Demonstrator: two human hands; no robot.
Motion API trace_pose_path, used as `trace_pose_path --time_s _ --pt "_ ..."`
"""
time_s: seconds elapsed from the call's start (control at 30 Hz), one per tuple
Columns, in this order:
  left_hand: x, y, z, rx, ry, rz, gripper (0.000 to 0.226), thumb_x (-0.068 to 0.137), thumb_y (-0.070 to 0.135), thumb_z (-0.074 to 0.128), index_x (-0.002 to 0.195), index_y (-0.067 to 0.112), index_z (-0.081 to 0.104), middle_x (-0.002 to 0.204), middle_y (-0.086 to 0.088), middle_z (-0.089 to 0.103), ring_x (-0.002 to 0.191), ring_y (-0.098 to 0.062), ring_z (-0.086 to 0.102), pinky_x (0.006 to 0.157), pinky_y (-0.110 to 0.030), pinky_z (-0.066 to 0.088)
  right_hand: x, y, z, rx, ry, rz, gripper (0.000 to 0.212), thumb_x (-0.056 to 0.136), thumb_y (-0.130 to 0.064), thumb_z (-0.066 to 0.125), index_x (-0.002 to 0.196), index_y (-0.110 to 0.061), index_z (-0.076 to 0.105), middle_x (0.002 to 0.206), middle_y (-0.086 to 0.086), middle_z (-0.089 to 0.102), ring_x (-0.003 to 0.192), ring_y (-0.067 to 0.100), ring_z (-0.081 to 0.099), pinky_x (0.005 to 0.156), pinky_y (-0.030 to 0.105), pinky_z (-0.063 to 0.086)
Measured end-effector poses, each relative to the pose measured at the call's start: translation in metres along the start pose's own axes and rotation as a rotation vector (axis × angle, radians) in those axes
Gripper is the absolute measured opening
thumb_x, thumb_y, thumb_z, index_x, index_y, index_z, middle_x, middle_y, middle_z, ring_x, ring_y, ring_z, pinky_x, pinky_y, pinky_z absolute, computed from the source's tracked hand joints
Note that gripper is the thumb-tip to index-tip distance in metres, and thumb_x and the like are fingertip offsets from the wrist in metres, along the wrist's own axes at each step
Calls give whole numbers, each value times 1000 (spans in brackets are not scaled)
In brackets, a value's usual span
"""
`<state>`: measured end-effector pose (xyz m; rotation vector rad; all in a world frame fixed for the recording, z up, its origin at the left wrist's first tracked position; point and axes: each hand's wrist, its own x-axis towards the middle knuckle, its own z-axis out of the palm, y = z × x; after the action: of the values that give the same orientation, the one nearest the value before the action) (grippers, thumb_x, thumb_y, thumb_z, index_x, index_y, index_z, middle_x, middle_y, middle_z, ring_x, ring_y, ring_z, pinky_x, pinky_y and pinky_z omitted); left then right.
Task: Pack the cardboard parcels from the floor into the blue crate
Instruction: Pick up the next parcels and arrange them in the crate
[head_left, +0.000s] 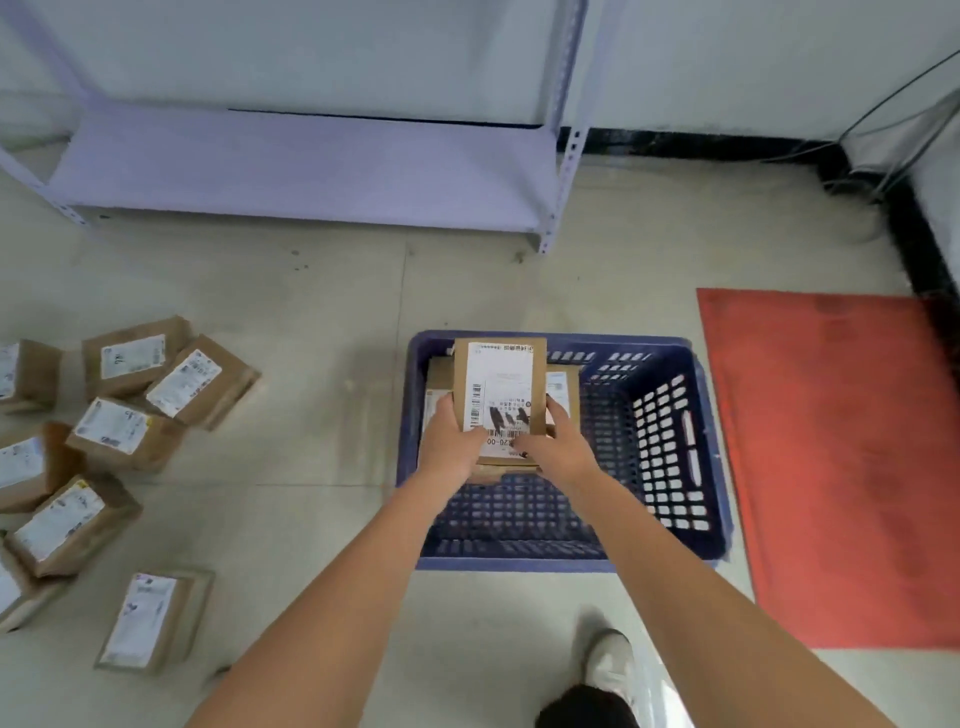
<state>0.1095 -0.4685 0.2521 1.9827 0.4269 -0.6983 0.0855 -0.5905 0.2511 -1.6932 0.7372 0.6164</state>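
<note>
Both hands, the left hand (451, 439) and right hand (558, 447), are gripping one parcel (500, 387) over the blue crate (670, 431), apparently placing it; next, lowering it onto the parcels already inside.

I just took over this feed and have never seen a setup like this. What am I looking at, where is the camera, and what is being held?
There is one view, from a camera on the person's head, looking down. No robot: two bare hands. The left hand and right hand grip one labelled cardboard parcel over the blue crate, which already holds a few parcels at its far left. More parcels lie on the floor to the left. A red mat lies to the right, and a pale shelf stands behind.
</note>
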Motion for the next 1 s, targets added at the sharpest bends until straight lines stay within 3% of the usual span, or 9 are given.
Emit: trace_pose_path --time_s 0.1,0.2,0.33,0.4,0.5,0.67,0.87,1.0 --pt "-9 37 67 44 -45 14 46 93 12 47 137 17 34 137 -2 54 118 -22 55 90 -31 43 1 21 -76 -34 50 13 77 84 -14 61 149 -27 22 135 2 55 118 25 55 96 39 46" --pt "-9 56 122 69 -81 49 50 90 9 51 137 15 38 138 -7 52 121 -23 54 98 -33 44 4 40 -133 -40 75 26 76 84 -13 63 148 -26 24 137 2 54 121 26 54 103 41 46" --pt "-1 59 166 215 -92 42 52 87 12 55 137 15 40 138 -8 34 119 -25 49 101 -30 40 18 64 -173 -11 72 103 75 84 -9 61 146 -30 26 133 2 55 123 27 51 106 47 42" --pt "12 56 181 248 -112 40 51 88 13 54 137 13 41 135 -10 33 117 -28 50 106 -36 40 35 76 -180 -2 65 119 74 83 -6 60 145 -30 29 131 2 56 120 26 53 103 45 45" --pt "42 48 200 293 -174 51 45 89 14 53 133 12 44 129 -10 37 109 -28 53 102 -37 43 66 95 -181 46 89 147 73 81 0 58 144 -28 32 129 3 60 116 26 57 92 35 48" --pt "99 22 230 365 -214 9 44 89 15 50 133 10 44 130 -13 41 115 -28 50 99 -35 41 126 120 -172 48 97 196 70 84 3 54 145 -22 30 133 6 57 115 25 55 101 39 47" --pt "128 -13 258 471 -201 -109 68 93 21 48 148 1 12 145 -21 32 131 -35 40 108 -40 39 180 147 -148 35 63 214 64 85 6 53 143 -13 34 128 8 56 115 25 54 99 37 46" --pt "144 -19 275 507 -207 -52 67 92 21 48 149 7 16 146 -21 32 129 -36 41 106 -43 40 204 154 -139 45 76 228 58 90 -3 56 143 -10 35 118 5 54 109 22 54 85 27 44"
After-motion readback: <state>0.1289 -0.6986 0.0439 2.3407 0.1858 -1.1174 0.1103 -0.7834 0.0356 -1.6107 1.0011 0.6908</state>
